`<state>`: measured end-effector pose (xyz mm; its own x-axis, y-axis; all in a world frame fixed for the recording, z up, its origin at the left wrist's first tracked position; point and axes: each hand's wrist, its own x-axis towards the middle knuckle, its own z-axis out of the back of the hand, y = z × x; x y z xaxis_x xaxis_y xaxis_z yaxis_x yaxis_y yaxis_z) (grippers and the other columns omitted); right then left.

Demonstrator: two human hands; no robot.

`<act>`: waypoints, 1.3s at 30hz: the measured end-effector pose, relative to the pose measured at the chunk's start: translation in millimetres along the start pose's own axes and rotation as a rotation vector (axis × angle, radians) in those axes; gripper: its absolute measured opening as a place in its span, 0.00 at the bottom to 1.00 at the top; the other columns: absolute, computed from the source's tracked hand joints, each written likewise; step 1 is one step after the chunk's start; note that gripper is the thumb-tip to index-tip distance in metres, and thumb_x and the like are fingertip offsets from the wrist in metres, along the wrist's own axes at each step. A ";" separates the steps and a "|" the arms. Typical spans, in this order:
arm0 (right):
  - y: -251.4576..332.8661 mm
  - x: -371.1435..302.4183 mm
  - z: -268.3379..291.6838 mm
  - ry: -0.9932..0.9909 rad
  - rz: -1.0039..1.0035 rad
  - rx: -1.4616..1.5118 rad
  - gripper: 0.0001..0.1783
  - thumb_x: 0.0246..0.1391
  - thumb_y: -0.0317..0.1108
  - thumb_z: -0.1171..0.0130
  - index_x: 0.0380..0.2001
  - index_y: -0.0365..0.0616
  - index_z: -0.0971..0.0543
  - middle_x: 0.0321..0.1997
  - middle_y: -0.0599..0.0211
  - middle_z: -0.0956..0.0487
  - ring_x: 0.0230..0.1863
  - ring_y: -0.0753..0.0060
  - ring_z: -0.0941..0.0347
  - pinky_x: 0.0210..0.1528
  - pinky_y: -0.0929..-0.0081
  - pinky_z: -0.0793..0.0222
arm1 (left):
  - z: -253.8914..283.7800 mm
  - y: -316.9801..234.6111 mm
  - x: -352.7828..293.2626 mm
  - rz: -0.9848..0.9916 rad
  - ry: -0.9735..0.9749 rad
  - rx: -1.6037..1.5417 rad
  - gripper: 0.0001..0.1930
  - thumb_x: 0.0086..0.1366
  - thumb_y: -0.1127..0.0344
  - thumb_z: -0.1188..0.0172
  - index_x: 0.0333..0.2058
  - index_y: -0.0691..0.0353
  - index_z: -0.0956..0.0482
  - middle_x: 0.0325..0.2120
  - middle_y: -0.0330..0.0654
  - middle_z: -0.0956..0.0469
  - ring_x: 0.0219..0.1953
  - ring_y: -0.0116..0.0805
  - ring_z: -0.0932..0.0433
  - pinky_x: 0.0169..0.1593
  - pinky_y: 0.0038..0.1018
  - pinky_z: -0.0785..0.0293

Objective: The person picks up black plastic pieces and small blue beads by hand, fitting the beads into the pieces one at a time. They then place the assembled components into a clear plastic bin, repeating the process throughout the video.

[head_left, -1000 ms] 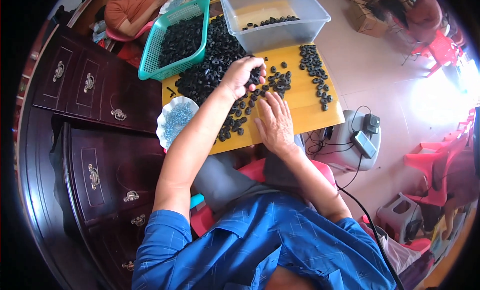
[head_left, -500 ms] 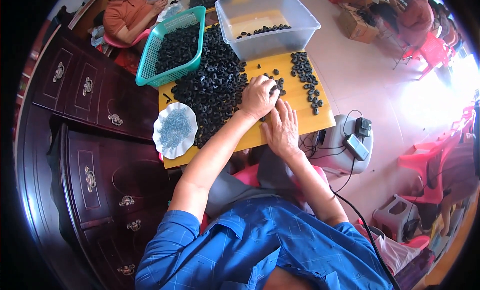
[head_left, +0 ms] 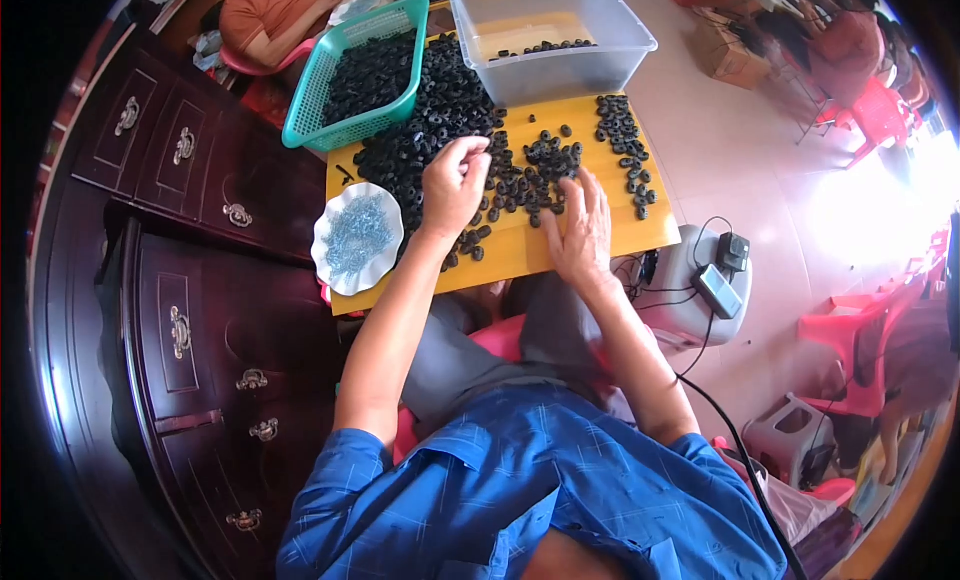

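My left hand [head_left: 457,187] is raised over the right edge of a heap of small black ring-shaped parts [head_left: 425,140]. Its fingers are curled with the tips together; whatever may be in them is hidden. Open, with fingers spread, my right hand [head_left: 582,230] is at the near side of a loose cluster of the same black parts [head_left: 520,185] between the hands. A separate band of these parts [head_left: 625,150] lies along the right side of the yellow table [head_left: 505,270].
A green basket [head_left: 300,115] of black parts stands back left, beside a clear plastic bin [head_left: 555,80] with some inside. A white scalloped dish [head_left: 322,250] holds small clear bluish pieces. Dark drawers [head_left: 250,300] flank the left; a grey box with devices [head_left: 690,310] stands right.
My left hand has moved left, away from my right hand, over the heap. More black parts now lie spread between the hands. My right hand has shifted slightly right, fingers wider apart.
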<state>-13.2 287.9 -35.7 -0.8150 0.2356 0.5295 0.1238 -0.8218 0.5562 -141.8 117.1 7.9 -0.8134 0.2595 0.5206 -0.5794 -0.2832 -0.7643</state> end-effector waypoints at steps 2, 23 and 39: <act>3.3 20.8 0.1 -0.010 0.057 -0.021 0.29 0.56 0.35 0.38 0.61 0.42 0.28 0.70 0.42 0.37 0.71 0.37 0.43 0.72 0.44 0.48 | 21.6 2.7 -20.7 0.045 -0.023 0.025 0.07 0.67 0.73 0.39 0.43 0.64 0.17 0.37 0.47 0.15 0.37 0.37 0.14 0.40 0.28 0.19; -23.0 15.6 0.6 0.295 -0.020 -0.313 0.33 0.64 0.50 0.47 0.68 0.49 0.32 0.77 0.56 0.41 0.79 0.47 0.53 0.76 0.36 0.59 | 55.2 -32.8 -123.3 0.008 -0.008 0.179 0.10 0.62 0.77 0.39 0.42 0.65 0.19 0.37 0.48 0.17 0.41 0.49 0.18 0.46 0.38 0.22; -34.3 -1.1 12.6 0.190 -0.111 -0.241 0.36 0.64 0.50 0.46 0.69 0.41 0.34 0.76 0.48 0.41 0.78 0.42 0.51 0.76 0.37 0.58 | 24.8 -53.5 -119.6 -0.130 0.096 0.285 0.15 0.60 0.75 0.37 0.47 0.64 0.20 0.44 0.49 0.19 0.47 0.51 0.20 0.52 0.40 0.24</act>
<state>-9.4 322.3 -47.3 -0.9101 0.2479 0.3321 -0.0906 -0.9010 0.4242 -14.8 78.4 -4.0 -0.7308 0.3930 0.5582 -0.6804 -0.4853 -0.5491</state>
